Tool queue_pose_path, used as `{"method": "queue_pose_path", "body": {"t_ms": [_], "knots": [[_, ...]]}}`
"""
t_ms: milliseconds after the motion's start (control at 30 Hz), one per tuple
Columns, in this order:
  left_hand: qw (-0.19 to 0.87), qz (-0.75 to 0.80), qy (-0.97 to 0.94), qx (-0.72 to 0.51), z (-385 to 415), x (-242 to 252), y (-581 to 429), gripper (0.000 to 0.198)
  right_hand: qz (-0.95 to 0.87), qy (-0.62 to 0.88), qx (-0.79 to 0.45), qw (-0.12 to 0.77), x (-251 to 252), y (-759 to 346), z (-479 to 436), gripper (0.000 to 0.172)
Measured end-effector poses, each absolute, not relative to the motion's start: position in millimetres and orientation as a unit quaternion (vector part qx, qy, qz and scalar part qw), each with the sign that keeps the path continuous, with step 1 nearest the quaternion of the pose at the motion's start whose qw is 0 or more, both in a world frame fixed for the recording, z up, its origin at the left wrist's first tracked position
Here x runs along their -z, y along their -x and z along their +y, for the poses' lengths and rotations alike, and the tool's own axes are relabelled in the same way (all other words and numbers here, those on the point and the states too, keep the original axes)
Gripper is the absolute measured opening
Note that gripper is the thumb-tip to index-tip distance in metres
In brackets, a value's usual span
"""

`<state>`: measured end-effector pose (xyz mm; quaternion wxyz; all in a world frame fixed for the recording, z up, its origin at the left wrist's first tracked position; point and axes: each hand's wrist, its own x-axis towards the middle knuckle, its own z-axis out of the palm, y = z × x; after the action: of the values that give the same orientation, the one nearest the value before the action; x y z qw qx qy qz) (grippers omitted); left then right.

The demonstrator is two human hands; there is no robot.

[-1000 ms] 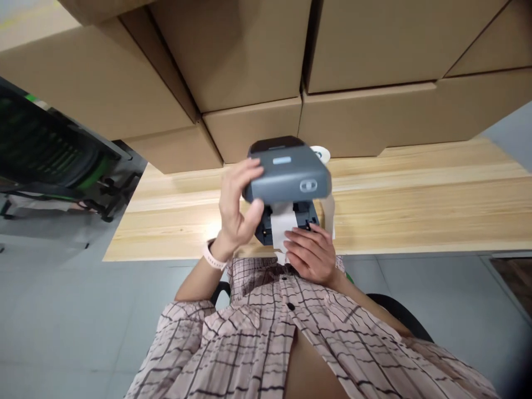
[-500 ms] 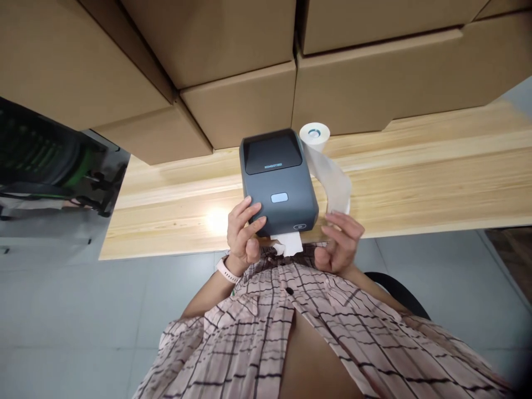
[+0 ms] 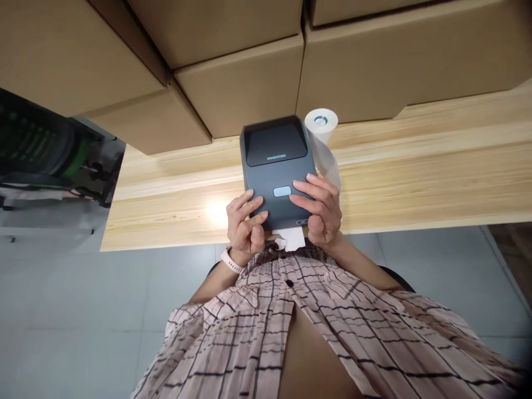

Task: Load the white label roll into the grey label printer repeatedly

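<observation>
A dark grey label printer (image 3: 277,176) with a black window and a light blue button stands near the table's front edge. My left hand (image 3: 246,223) grips its left front side, fingers on the lid and thumb lower down at the front. Across the right front part of the lid lie the fingers of my right hand (image 3: 320,210), two fingertips close to the button. A torn white paper strip (image 3: 295,239) sticks out at the printer's front. Behind the printer's right side stands a roll of white labels (image 3: 321,121), its unwound strip (image 3: 330,166) running down beside the printer, partly hidden by my right hand.
Large cardboard boxes (image 3: 241,91) are stacked along the back of the wooden table (image 3: 415,172). A dark, blurred object with green parts (image 3: 45,147) stands on the floor at the left. Grey floor tiles (image 3: 103,299) show in front of the table.
My right hand has moved left from beside the hanging label strip onto the printer's lid. My left hand keeps its place on the printer. The view has shifted slightly.
</observation>
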<state>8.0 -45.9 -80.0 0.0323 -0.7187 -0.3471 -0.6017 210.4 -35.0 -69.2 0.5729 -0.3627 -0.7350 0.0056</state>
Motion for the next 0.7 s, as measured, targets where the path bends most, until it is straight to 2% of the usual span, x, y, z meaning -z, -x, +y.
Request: {"method": "queue_pose_path", "body": {"t_ms": [67,133,200,300,367,467,600,700], "knots": [[0.03,-0.376,0.685,0.623,-64,84,-8,0.028,-0.734,0.357,-0.002,0.578,68,-209,-35,0.048],[-0.027,-0.394,0.636,0.663,-85,89,-7,0.028,-0.734,0.362,-0.002,0.575,66,-208,-35,0.046],[-0.217,-0.413,0.627,0.623,-101,90,-8,0.037,-0.73,0.372,-0.005,0.573,65,-207,-36,0.045],[-0.579,-0.436,0.547,0.419,-108,81,-16,0.055,-0.722,0.376,-0.012,0.581,67,-207,-36,0.044],[-0.696,-0.438,0.46,0.336,-103,73,-26,0.06,-0.726,0.376,-0.024,0.575,69,-208,-36,0.044],[-0.703,-0.461,0.408,0.357,-96,66,-42,0.057,-0.744,0.382,-0.044,0.546,68,-211,-37,0.047],[-0.578,-0.511,0.455,0.444,-96,67,-52,0.053,-0.755,0.388,-0.046,0.527,55,-216,-40,0.05],[-0.512,-0.517,0.499,0.47,-97,72,-52,0.058,-0.777,0.402,-0.04,0.483,39,-218,-41,0.051]]}}
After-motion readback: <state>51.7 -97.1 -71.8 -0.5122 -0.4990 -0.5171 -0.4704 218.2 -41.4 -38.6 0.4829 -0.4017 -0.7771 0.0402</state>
